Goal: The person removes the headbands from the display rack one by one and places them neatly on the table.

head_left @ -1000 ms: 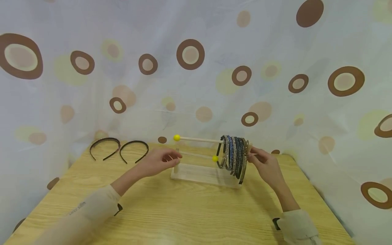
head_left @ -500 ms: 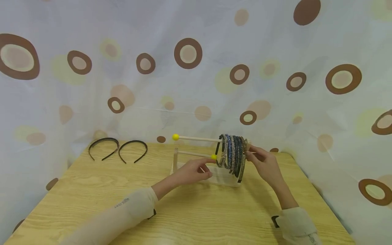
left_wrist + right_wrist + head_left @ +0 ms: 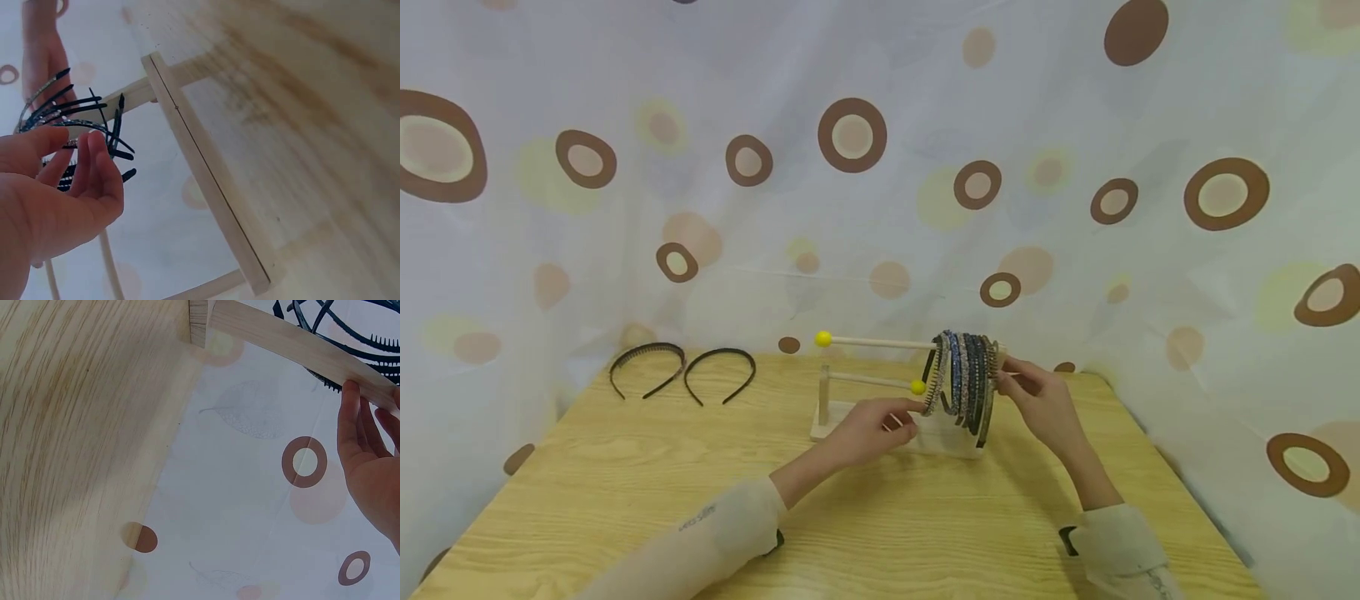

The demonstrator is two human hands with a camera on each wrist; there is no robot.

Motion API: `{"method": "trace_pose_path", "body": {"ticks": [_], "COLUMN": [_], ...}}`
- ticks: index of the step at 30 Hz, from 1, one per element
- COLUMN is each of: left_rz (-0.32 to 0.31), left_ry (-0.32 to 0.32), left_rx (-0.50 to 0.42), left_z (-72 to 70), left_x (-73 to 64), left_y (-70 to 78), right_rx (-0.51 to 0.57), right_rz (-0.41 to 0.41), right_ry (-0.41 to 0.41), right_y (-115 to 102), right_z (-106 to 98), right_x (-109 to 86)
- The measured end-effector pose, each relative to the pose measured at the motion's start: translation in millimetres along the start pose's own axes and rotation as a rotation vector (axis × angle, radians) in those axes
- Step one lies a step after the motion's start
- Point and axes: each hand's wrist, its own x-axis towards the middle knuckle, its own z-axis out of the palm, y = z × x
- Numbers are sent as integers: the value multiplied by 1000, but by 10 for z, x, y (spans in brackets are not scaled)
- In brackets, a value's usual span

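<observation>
A wooden stand [image 3: 822,419] with two rods tipped in yellow balls stands on the table. Several glittery headbands [image 3: 976,379] hang bunched at its right end. Curled fingers of my left hand [image 3: 865,433] are at the lower part of the leftmost headband [image 3: 933,396], which slants away from the bunch; in the left wrist view they partly hide it. On the other side, my right hand [image 3: 1045,408] grips the stand's right upright, and the right wrist view shows fingertips against this wooden upright [image 3: 281,332].
Two dark headbands [image 3: 658,392] lie on the wood-grain table [image 3: 880,533] at the far left; one has comb teeth. Behind the stand hangs a pale curtain [image 3: 880,217] with brown circles, which also runs along both sides.
My left hand has moved right from the stand's left end to the bunch. The leftmost headband's lower part has shifted left. My right hand stays at the upright.
</observation>
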Motion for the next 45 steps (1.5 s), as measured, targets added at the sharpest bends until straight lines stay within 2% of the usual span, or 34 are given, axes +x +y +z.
{"method": "trace_pose_path", "body": {"ticks": [3,6,12,15,19,24,30,34,39,45], "left_rz": [49,91,117,120,130,144,148,175,259,360], "left_ry": [66,156,330,374,420,483,538,579,638,740], "left_rx": [42,116,262,295,334,307,212,160,140,110], "left_z": [-9,-7,-15,-30,-53,-121,-179,-201,-244,-343], "left_x": [-45,-82,-164,-204,-249,-262,-245,-245,-227,-200], "left_y": [59,128,239,271,273,237,184,166,156,182], "right_rx": [-19,-32,-40,-46,-54,-56,-30,-37,-29,-17], "right_rz": [-3,-8,-7,-12,-8,-6,-9,-12,2,11], "right_ry": [6,6,-2,-7,-1,6,13,10,1,-4], "right_y": [-14,-136,-405,-404,-198,1,14,7,10,-11], "right_z": [-5,-15,-29,-22,4,11,6,14,20,14], "right_x": [-2,-28,-75,-65,-24,23,17,20,16,13]}}
